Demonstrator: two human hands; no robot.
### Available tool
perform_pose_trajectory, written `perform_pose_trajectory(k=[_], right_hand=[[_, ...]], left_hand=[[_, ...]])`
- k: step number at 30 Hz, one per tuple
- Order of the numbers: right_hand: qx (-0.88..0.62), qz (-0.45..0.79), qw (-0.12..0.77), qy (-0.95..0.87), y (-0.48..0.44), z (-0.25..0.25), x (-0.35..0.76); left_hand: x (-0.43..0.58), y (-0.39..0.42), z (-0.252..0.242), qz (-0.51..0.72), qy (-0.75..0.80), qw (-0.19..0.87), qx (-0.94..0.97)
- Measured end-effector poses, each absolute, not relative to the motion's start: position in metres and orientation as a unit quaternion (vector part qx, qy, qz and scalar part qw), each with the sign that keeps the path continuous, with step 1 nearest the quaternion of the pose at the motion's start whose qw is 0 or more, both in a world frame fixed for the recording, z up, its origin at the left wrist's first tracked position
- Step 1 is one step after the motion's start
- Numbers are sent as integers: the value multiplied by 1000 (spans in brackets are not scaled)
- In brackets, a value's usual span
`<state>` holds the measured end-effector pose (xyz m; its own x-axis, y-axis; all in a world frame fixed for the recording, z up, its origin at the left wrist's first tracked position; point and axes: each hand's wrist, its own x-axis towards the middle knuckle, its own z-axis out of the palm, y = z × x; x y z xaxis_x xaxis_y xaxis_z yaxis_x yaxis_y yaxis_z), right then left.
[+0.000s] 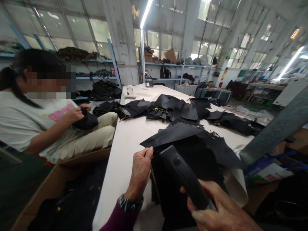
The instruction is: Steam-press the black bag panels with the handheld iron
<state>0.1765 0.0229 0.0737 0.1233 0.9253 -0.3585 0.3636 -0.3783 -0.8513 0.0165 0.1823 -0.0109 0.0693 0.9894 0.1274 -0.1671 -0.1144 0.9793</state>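
My left hand [140,171] is closed, with thumb and fingers pinching the left edge of a black fabric piece [175,136]. In my right hand [216,205] is a black curved handheld tool [185,175], thick-bodied, with a round button near its flat, pale-edged end. That end sits close beside the pinched edge; whether it touches the fabric I cannot tell. More black fabric with a brass-coloured zipper line on its left side lies under both hands. The tool's lower end is hidden in my right hand.
Black pieces with brass zippers [163,110] are heaped across the white table [125,141]. At left a seated person [48,112] handles black fabric, beside a cardboard box [55,183] of black pieces. A grey metal post [276,128] slants at right. Loaded shelves [166,64] stand behind.
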Motion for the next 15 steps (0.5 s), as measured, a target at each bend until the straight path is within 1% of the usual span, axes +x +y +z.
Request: perform_pose_trajectory(k=[2, 5, 7, 12, 15], right_hand=[[-662, 492, 305, -475, 27, 67, 173], [-568, 560, 347, -493, 35, 55, 172], [-524, 577, 372, -505, 42, 53, 174], [-520, 549, 401, -518, 36, 64, 185], [-541, 548, 402, -495, 17, 67, 188]], left_hand=[[16, 174, -10, 545, 395, 547, 498], [19, 159, -10, 541, 385, 571, 483], [21, 149, -10, 542, 382, 590, 462], [25, 137, -6, 544, 342, 680, 353], [24, 135, -3, 546, 333, 697, 323]])
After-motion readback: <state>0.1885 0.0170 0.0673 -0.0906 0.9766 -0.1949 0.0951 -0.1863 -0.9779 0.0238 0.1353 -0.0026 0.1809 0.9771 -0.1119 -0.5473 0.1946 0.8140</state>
